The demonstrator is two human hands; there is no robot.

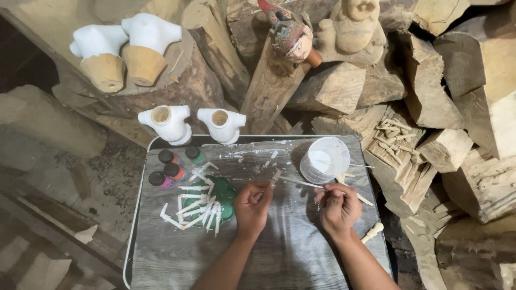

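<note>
On the grey wood-grain board, four small paint bottles with black, green, pink and orange caps stand at its left edge, and just right of them a fan of white-painted wooden sticks lies over a green tray. Near the board's middle, the left hand pinches a small white-painted wooden piece between its fingertips. To its right, below the round clear plastic cup of white paint at the board's far right edge, the right hand grips a thin brush whose tip points at that piece.
</note>
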